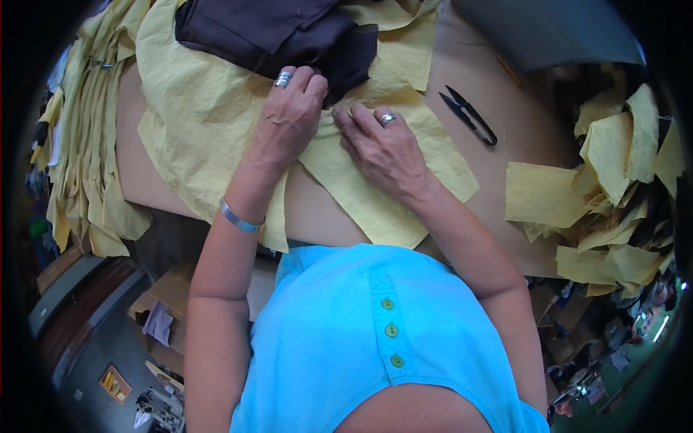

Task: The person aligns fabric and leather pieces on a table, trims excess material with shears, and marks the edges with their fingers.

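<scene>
Yellow fabric [189,108] lies spread over the brown table top, with a dark piece of cloth [254,27] resting on it at the top. My left hand [295,108] has its fingers closed on the lower edge of the dark cloth; its fingertips are hidden. Just right of it, my right hand [379,140] pinches the gathered yellow fabric near where the two cloths meet. The hands are close but apart. Black thread snips [470,118] lie on the table, to the right of my right hand.
A bundle of long yellow strips [89,135] hangs over the table's left edge. Several yellow cut pieces [547,195] are heaped at the right edge. A grey curved surface [557,32] stands at the top right, near a thin orange-brown stick [509,70]. Cardboard boxes [170,292] stand below left.
</scene>
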Demonstrator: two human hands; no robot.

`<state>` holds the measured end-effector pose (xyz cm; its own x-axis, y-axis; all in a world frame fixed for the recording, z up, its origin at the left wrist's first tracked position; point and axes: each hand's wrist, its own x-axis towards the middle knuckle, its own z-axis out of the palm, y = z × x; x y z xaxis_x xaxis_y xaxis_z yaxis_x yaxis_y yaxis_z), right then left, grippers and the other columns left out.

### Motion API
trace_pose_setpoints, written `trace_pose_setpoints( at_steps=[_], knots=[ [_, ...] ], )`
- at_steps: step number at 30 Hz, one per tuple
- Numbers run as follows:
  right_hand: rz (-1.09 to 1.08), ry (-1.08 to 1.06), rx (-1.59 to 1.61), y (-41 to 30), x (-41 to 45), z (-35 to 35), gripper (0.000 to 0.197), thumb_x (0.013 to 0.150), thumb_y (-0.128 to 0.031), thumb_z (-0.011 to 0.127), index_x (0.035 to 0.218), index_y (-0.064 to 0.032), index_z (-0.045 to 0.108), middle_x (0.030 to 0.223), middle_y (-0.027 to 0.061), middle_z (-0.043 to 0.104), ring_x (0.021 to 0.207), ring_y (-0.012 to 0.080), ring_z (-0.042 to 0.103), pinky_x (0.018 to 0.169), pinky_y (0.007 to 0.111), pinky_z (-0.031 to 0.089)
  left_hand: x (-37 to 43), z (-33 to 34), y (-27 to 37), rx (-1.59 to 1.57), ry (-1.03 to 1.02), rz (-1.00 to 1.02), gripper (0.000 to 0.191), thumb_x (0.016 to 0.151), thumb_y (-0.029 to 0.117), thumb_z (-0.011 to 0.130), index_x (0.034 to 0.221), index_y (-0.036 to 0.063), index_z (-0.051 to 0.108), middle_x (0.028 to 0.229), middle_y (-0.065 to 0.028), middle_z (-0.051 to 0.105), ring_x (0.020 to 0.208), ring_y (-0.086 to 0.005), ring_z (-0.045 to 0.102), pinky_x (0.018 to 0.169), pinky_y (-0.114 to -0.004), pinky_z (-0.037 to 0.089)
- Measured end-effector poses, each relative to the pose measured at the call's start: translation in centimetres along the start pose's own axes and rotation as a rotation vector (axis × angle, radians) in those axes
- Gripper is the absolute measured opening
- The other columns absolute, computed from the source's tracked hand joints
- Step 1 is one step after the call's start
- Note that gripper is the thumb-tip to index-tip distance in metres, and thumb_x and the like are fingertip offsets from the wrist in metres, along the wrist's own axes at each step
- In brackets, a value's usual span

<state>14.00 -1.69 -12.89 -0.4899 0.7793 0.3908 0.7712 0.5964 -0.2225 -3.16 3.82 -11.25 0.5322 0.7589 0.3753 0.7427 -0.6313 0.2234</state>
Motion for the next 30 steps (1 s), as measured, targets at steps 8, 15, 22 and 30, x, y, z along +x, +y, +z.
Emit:
trace_pose_setpoints(
  at_steps=[8,15,22,30],
  knots=[
    [0.026,0.033,0.049,0.1,-0.2,0.1,0.04,0.076,-0.014,0.064,0.114,-0.0031,0.057,0.097,0.0076,0.051,0.078,0.0216,0.052,0.071,0.032,0.045,2.4,0.0,1.7,0.058,-0.097,-0.241,0.025,0.081,0.016,0.063,0.1,0.0038,0.054,0.087,-0.0142,0.06,0.082,-0.0307,0.058,0.074,-0.038,0.046],
    [0.022,0.093,0.086,0.0,-0.2,-0.1,0.029,0.079,-0.013,0.059,0.104,-0.0005,0.058,0.092,0.0067,0.049,0.079,0.0208,0.052,0.072,0.032,0.046,2.1,1.3,-0.3,0.004,-0.127,-0.098,0.019,0.079,0.012,0.062,0.095,0.0044,0.056,0.084,-0.0119,0.061,0.077,-0.0289,0.059,0.072,-0.038,0.047],
    [0.045,0.066,0.139,0.1,-0.3,-0.2,0.03,0.079,-0.014,0.059,0.105,-0.0008,0.058,0.092,0.007,0.05,0.08,0.0219,0.052,0.073,0.033,0.045,0.9,1.6,-0.3,0.024,0.079,-0.036,0.017,0.076,0.006,0.062,0.091,0.0025,0.057,0.085,-0.0104,0.062,0.077,-0.0279,0.059,0.069,-0.037,0.047],
    [0.138,-0.005,0.156,-0.2,0.7,0.0,0.033,0.076,-0.018,0.062,0.105,-0.003,0.057,0.092,0.0075,0.051,0.083,0.0217,0.053,0.074,0.034,0.044,1.1,1.5,-0.6,0.035,0.041,-0.002,0.016,0.076,0.008,0.063,0.091,0.0036,0.058,0.085,-0.0097,0.062,0.076,-0.0275,0.06,0.068,-0.036,0.047]
  ],
)
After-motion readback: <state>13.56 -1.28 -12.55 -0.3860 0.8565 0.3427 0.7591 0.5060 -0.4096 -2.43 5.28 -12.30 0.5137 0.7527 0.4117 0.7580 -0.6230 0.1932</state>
